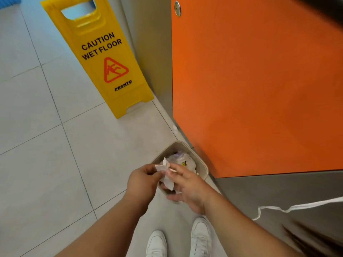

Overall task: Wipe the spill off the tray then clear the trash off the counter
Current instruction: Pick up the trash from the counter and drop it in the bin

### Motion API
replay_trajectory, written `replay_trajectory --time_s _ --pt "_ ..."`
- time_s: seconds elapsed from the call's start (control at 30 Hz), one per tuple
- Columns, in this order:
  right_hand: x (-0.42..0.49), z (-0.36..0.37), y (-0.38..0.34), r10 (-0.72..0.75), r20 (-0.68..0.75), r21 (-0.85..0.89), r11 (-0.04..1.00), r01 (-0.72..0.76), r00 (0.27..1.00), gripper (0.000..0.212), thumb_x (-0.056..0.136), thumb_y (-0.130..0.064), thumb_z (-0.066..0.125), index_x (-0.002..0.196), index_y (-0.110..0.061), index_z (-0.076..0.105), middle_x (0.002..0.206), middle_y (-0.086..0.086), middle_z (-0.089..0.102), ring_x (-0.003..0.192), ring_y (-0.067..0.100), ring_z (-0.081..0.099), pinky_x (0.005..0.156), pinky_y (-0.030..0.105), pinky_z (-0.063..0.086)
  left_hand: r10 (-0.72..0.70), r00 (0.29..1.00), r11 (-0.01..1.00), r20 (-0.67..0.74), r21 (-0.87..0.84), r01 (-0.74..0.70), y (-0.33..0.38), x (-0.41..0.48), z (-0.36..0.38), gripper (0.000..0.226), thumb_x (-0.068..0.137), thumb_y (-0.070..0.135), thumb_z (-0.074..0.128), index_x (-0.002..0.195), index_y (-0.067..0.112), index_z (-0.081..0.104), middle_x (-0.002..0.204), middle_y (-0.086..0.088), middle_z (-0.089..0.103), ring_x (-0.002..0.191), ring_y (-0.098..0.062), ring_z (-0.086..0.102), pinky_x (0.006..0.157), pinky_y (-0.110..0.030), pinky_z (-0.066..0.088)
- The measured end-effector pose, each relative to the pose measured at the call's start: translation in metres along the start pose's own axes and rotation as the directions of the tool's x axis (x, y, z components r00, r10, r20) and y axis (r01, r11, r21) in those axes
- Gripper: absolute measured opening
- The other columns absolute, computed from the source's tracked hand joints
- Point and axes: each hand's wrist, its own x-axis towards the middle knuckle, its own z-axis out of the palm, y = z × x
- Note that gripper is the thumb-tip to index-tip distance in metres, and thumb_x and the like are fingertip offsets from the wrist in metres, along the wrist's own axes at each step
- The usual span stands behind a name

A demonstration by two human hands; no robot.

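A small beige waste bin (201,165) stands on the tiled floor against the orange cabinet door. Inside it lies a crumpled clear plastic bag (182,159) with a yellow mark. My left hand (142,179) and my right hand (187,186) are held together right above the bin. Both pinch crumpled white paper tissue (164,168); a lower wad of it (168,182) hangs between my palms. My hands hide the near part of the bin. Neither the tray nor the counter top is in view.
A yellow "CAUTION WET FLOOR" sign (104,60) stands on the floor at the back left. The orange cabinet door (259,80) with a round lock fills the right. My two white shoes (157,243) are at the bottom. A white cord (297,206) hangs at right.
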Motion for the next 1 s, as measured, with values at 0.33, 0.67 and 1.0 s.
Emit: replay_trajectory --time_s 0.33,0.67,1.0 --pt "0.026 -0.028 0.034 0.058 -0.371 0.067 0.997 -0.036 0.927 0.016 0.096 -0.013 0.052 0.098 -0.022 0.064 0.098 0.002 0.067 0.083 0.013 0.062 0.066 0.028 0.048 -0.029 0.987 0.987 0.159 0.159 0.003 -0.012 0.009 0.015 0.037 0.091 0.018 0.059 0.127 0.024 0.057 0.125 -0.004 0.058 0.107 -0.012 0.054 0.085 -0.022 0.038" --pt "0.027 -0.042 0.025 0.072 -0.390 -0.084 0.990 -0.114 0.918 0.043 0.096 -0.006 0.045 0.138 -0.013 0.042 0.139 0.011 0.047 0.124 0.027 0.048 0.105 0.043 0.040 -0.022 0.995 0.990 0.102 0.144 0.007 -0.019 -0.003 -0.001 0.032 0.092 0.021 0.059 0.123 0.022 0.060 0.118 0.005 0.063 0.100 -0.005 0.057 0.068 -0.011 0.040" --pt "-0.073 -0.006 -0.037 -0.033 -0.376 -0.093 0.996 -0.003 0.926 0.020 0.097 -0.016 0.047 0.111 -0.022 0.060 0.107 -0.005 0.066 0.093 0.011 0.062 0.078 0.028 0.049 0.071 0.992 0.973 0.104 0.212 -0.092 0.049 -0.065 -0.039 0.019 0.092 0.021 0.058 0.108 0.026 0.067 0.103 0.003 0.067 0.085 -0.008 0.059 0.069 -0.019 0.044"
